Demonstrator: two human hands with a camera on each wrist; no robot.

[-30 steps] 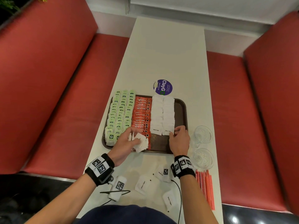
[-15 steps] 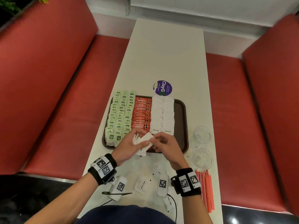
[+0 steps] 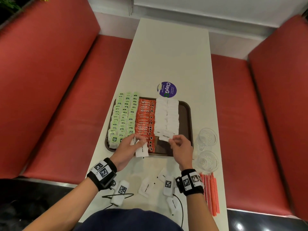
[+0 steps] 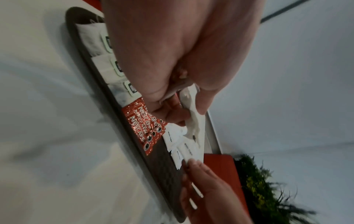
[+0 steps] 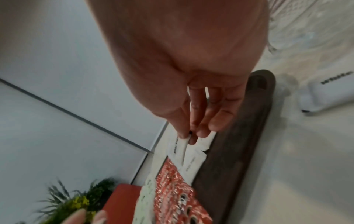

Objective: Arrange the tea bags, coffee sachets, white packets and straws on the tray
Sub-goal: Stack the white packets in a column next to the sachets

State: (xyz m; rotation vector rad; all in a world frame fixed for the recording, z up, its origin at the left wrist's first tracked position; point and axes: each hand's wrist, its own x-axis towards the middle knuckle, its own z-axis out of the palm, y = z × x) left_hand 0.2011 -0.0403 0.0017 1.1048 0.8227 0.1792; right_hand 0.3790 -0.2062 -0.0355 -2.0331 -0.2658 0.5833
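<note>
A brown tray (image 3: 185, 117) holds rows of green tea bags (image 3: 124, 119), red coffee sachets (image 3: 145, 120) and white packets (image 3: 167, 117). My left hand (image 3: 131, 145) grips a small bunch of white packets (image 3: 141, 150) over the tray's near edge; the bunch (image 4: 193, 119) shows between thumb and fingers. My right hand (image 3: 179, 145) pinches one white packet (image 3: 165, 136) at the near end of the white rows, its fingertips (image 5: 203, 131) on the packet (image 5: 181, 147). Loose white packets (image 3: 146, 187) lie near me. Red straws (image 3: 210, 194) lie at the right edge.
Two empty glasses (image 3: 207, 137) stand right of the tray, close to my right hand. A round purple sticker (image 3: 166, 89) lies beyond the tray. Tagged white devices (image 3: 120, 190) and a black cable (image 3: 180, 207) lie near me. Red benches flank the narrow table (image 3: 170, 52).
My right hand went from the white rows to my left hand, took one packet from the bunch, and carried it back to the near end of the rows.
</note>
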